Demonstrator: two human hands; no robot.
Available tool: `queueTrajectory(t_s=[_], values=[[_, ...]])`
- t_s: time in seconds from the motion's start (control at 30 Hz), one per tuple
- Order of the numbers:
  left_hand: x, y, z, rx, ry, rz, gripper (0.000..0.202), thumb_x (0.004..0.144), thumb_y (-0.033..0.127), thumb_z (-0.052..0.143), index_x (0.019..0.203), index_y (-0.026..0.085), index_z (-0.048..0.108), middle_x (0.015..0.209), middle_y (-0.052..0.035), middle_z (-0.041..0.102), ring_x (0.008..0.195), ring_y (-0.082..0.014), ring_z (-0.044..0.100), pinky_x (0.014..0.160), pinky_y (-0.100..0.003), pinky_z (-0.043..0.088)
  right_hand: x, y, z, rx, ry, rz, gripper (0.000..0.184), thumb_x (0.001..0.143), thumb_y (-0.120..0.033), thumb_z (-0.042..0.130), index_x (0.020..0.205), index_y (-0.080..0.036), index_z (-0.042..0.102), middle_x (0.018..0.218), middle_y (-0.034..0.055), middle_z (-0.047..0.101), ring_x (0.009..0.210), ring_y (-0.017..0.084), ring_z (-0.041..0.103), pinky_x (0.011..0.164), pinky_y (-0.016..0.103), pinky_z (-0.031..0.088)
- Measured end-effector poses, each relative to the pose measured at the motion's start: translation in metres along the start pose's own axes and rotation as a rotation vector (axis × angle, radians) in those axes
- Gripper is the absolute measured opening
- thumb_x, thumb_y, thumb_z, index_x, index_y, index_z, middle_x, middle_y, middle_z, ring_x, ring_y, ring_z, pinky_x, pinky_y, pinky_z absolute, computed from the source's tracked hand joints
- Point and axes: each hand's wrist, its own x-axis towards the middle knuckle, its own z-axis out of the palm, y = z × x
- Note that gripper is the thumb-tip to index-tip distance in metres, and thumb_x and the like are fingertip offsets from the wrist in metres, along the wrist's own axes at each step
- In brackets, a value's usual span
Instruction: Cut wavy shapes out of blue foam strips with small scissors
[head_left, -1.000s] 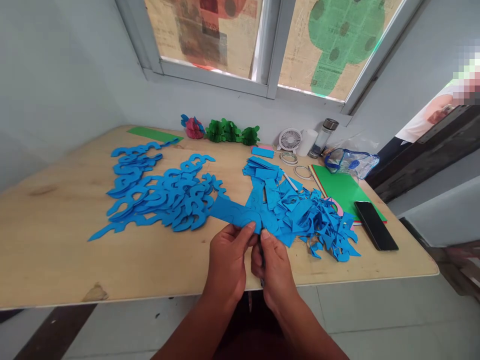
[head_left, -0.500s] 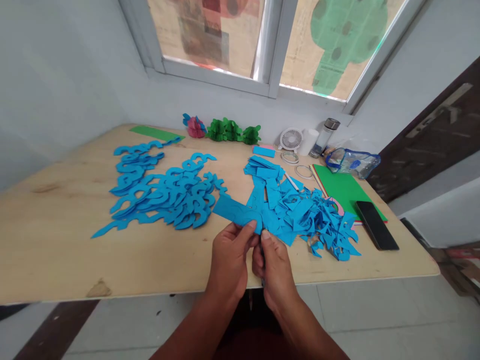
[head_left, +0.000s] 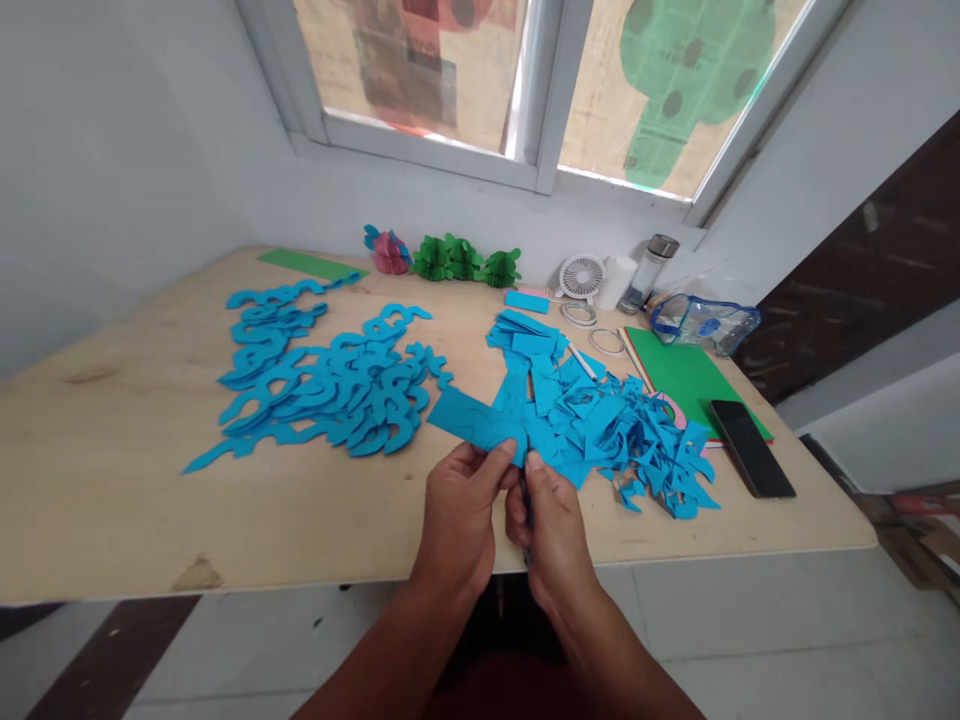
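My left hand pinches the near end of a blue paper strip just above the table's front edge. Close beside it, my right hand is closed round a thin dark tool, seemingly scissors, whose tip meets the strip. To the left lies a spread of curly blue paper cut-outs. Right of my hands is a heap of blue paper scraps, and behind it a stack of blue paper rectangles.
The wooden table also carries green sheets, a black phone, tape rolls, a small white fan, a bottle, a clear pouch and green and pink paper decorations by the window wall.
My hands stay almost in place with the strip; the view has shifted slightly. The person seen at the far right a second ago is out of view.
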Motion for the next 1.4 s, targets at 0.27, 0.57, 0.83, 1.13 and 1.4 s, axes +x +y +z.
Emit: queueTrajectory(t_s=[0.27, 0.57, 0.83, 1.13, 1.4], values=[[-0.0018, 0.0023, 0.0008, 0.017, 0.003, -0.008, 0.016, 0.060, 0.021, 0.075, 0.058, 0.015, 0.060, 0.051, 0.0046, 0.052, 0.046, -0.0076, 0.044, 0.047, -0.021, 0.037, -0.0001, -0.0005, 0.0017, -0.007, 0.001, -0.012, 0.046, 0.077, -0.058, 0.058, 0.058, -0.019, 0.044, 0.043, -0.0083, 0.036, 0.037, 0.005, 0.021, 0.036, 0.020, 0.012], [-0.0024, 0.0016, -0.0023, 0.012, -0.021, -0.019, 0.014, 0.062, 0.022, 0.074, 0.063, 0.016, 0.061, 0.050, 0.0057, 0.051, 0.046, -0.0082, 0.045, 0.046, -0.021, 0.036, -0.0006, 0.0016, 0.0001, 0.008, 0.008, 0.005, 0.045, 0.075, -0.057, 0.061, 0.058, -0.019, 0.044, 0.042, -0.0088, 0.036, 0.037, 0.005, 0.021, 0.036, 0.020, 0.011], [0.0001, 0.0003, -0.0019, 0.021, -0.004, 0.007, 0.021, 0.059, 0.022, 0.077, 0.056, 0.016, 0.057, 0.047, 0.0056, 0.048, 0.046, -0.0085, 0.044, 0.046, -0.022, 0.036, -0.0032, 0.0011, 0.0021, -0.015, 0.022, 0.018, 0.047, 0.072, -0.061, 0.062, 0.059, -0.019, 0.047, 0.040, -0.0087, 0.035, 0.037, 0.005, 0.021, 0.036, 0.020, 0.012], [-0.0009, 0.0055, -0.0016, 0.076, -0.003, -0.005, 0.020, 0.059, 0.023, 0.074, 0.054, 0.015, 0.057, 0.047, 0.0045, 0.051, 0.042, -0.0081, 0.043, 0.043, -0.022, 0.037, -0.0017, 0.0006, 0.0011, -0.034, 0.019, 0.008, 0.045, 0.073, -0.060, 0.060, 0.061, -0.018, 0.049, 0.041, -0.0084, 0.036, 0.037, 0.005, 0.021, 0.035, 0.019, 0.013], [0.0026, 0.0081, -0.0044, 0.108, -0.045, -0.005, 0.021, 0.059, 0.025, 0.076, 0.056, 0.014, 0.058, 0.047, 0.0038, 0.051, 0.042, -0.0082, 0.043, 0.044, -0.022, 0.037, -0.0011, -0.0008, 0.0001, -0.038, -0.004, 0.009, 0.046, 0.074, -0.061, 0.060, 0.063, -0.017, 0.052, 0.042, -0.0088, 0.035, 0.036, 0.004, 0.021, 0.036, 0.019, 0.012]])
